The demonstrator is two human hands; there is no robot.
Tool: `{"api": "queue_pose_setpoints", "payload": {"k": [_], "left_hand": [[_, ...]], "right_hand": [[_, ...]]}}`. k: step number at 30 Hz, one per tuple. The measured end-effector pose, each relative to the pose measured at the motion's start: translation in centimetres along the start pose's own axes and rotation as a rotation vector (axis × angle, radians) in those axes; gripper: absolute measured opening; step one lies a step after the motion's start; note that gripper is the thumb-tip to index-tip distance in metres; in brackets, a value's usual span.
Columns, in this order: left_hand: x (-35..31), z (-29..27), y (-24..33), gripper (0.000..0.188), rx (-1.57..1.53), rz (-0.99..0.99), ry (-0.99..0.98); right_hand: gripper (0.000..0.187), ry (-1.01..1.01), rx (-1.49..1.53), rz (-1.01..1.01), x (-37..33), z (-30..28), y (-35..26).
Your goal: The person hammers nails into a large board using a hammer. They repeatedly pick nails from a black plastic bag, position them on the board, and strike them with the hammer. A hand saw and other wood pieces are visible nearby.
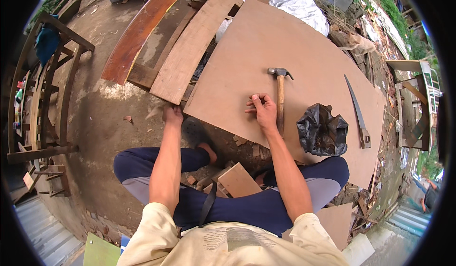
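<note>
My left hand (173, 114) is at the near end of a pale wooden plank (192, 52), its fingers mostly hidden at the underside. Over the large brown plywood sheet (228, 76), my right hand (264, 110) is curled with thumb and fingers drawn together; anything small between them cannot be made out. Just right of that hand lies a claw hammer (280, 90) with a wooden handle, its head pointing away. A crumpled black plastic bag (323, 130), open at the top, sits farther right. Beyond it rests a handsaw (357, 109) with a dark blade.
A varnished reddish-brown board (147, 28) lies left of the plank. Wooden frames (47, 90) stand at far left, and a white sack (289, 5) lies behind the plywood. Offcuts (237, 180) are scattered between my legs. Another person (430, 197) is partly visible at the far right.
</note>
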State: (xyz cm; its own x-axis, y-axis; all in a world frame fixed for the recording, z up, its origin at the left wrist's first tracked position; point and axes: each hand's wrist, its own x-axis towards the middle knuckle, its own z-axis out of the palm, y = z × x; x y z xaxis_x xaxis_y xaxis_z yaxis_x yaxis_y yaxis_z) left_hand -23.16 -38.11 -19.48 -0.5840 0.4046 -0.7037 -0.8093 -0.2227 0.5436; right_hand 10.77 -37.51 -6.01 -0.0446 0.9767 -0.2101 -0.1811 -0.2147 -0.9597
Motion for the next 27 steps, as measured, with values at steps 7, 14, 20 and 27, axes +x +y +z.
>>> {"api": "queue_pose_setpoints", "payload": {"k": [7, 14, 20, 27], "left_hand": [[-1.2, 2.5, 0.7, 0.032, 0.054, 0.128, 0.145], [0.6, -0.6, 4.8, 0.035, -0.149, 0.188, 0.363], [-5.3, 2.5, 10.1, 0.032, 0.090, 0.495, 0.630], [-17.9, 6.9, 14.5, 0.021, 0.221, 0.800, -0.160]], "right_hand": [[0.022, 0.014, -0.022, 0.009, -0.3, 0.2, -0.8], [0.022, 0.012, -0.004, 0.015, -0.3, 0.5, -0.6], [0.022, 0.021, 0.004, 0.003, -0.2, 0.2, -0.2], [0.023, 0.016, -0.040, 0.098, 0.3, 1.0, -1.0]]}}
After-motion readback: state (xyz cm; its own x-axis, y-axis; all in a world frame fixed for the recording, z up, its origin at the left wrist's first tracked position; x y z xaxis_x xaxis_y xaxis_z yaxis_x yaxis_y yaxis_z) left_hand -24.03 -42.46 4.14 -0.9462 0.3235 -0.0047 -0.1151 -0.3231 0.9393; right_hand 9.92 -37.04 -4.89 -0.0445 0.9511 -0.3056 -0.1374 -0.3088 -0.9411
